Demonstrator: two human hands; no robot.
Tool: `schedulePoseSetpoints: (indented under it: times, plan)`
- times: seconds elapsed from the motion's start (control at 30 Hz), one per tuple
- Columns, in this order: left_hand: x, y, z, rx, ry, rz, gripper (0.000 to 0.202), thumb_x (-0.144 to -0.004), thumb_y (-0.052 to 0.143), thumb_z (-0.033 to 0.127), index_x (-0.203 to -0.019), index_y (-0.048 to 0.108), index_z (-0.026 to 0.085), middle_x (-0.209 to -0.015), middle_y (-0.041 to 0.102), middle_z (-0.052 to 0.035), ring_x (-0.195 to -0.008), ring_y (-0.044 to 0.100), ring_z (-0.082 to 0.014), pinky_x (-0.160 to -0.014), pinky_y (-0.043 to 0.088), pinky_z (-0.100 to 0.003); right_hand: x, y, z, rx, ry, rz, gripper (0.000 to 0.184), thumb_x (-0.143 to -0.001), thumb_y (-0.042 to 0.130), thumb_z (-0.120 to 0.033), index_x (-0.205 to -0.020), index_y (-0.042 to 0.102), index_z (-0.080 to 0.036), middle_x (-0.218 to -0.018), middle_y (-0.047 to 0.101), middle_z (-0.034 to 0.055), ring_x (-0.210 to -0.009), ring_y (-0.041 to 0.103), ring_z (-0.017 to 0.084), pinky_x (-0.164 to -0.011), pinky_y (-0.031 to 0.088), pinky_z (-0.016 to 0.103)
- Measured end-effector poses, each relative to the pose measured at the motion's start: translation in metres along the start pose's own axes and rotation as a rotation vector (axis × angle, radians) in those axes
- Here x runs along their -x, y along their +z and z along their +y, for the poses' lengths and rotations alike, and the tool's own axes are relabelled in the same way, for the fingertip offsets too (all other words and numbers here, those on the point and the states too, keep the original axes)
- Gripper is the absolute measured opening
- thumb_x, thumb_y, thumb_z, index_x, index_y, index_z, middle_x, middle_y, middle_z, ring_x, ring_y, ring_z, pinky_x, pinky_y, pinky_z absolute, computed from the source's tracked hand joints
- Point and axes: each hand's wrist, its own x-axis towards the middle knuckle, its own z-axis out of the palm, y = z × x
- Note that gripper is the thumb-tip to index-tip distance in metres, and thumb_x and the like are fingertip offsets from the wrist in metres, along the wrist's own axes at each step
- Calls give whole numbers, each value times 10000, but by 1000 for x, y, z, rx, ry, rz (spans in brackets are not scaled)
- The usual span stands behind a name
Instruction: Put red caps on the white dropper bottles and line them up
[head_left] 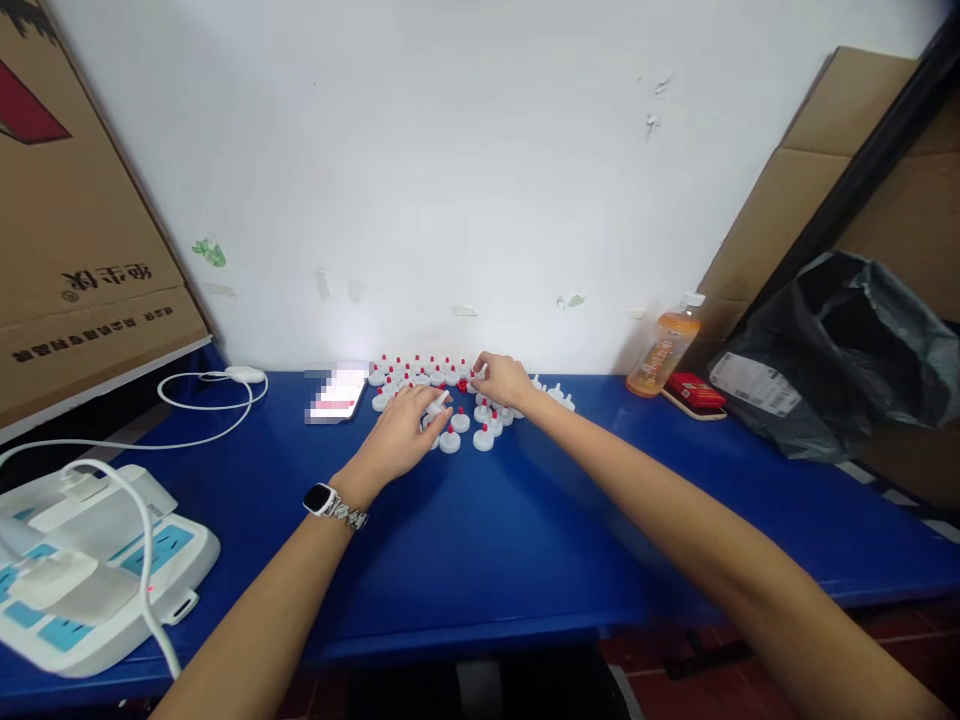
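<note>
Between the thumb and fingers of my left hand (409, 425) is a white nozzle cap (438, 404), tilted, with no red tip visible on its spout. My right hand (504, 382) reaches to the back of the group, its fingertips pinched together beside some small red tips (462, 385). Whatever is in that pinch is too small to make out. Around both hands stand several white caps with red tips, such as one red-tipped cap (484, 438) at the front. Behind my right wrist lie several plain white nozzle caps (556, 394) without red tips.
A lit phone (341, 392) lies left of the caps on the blue table (480, 560). At left are a power strip (180, 570) and white cable. An orange drink bottle (664, 350), a red packet (695, 391) and a dark plastic bag (817, 370) are at right.
</note>
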Motion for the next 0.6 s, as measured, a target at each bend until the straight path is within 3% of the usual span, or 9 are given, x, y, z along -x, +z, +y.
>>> schedulePoseSetpoints:
  times: [0.1, 0.27, 0.4, 0.5, 0.6]
  plan:
    - [1, 1, 2, -15, -5, -7, 338, -972, 466, 454, -1154, 614, 211, -1096, 661, -89, -1055, 591, -275, -929, 467, -457, -4, 5, -3, 1, 32, -12, 285, -848, 621, -354, -1087, 674, -210, -1020, 743, 81, -939, 658, 239, -777, 417, 315]
    - [1, 2, 4, -27, 6, -12, 305, -972, 473, 427, -1136, 611, 210, -1097, 662, -84, -1062, 588, -273, -933, 459, -458, -8, 7, 0, 49, 72, -43, 158, -845, 586, -210, -922, 724, -210, -966, 749, 83, -947, 656, 227, -836, 405, 320]
    - [1, 2, 8, -42, 24, -36, 291, -977, 467, 412, -1136, 602, 210, -1103, 655, -81, -1062, 573, -270, -939, 453, -456, -6, 0, 5, 78, 115, -21, 223, -796, 611, -172, -977, 736, -207, -978, 738, 101, -988, 631, 250, -871, 384, 346]
    - [1, 2, 11, -45, 28, -45, 293, -984, 455, 402, -1142, 598, 201, -1104, 647, -85, -1059, 566, -269, -939, 451, -456, -4, -3, -4, 105, 31, 26, 237, -804, 641, -269, -1012, 745, -222, -1065, 707, 122, -1089, 571, 291, -906, 358, 382]
    - [2, 2, 12, -44, 23, -41, 290, -985, 455, 397, -1135, 601, 197, -1088, 644, -83, -1046, 567, -262, -929, 456, -447, -4, 1, -17, 166, -78, -9, 219, -812, 653, -329, -966, 764, -220, -1121, 680, 137, -1119, 544, 302, -936, 321, 405]
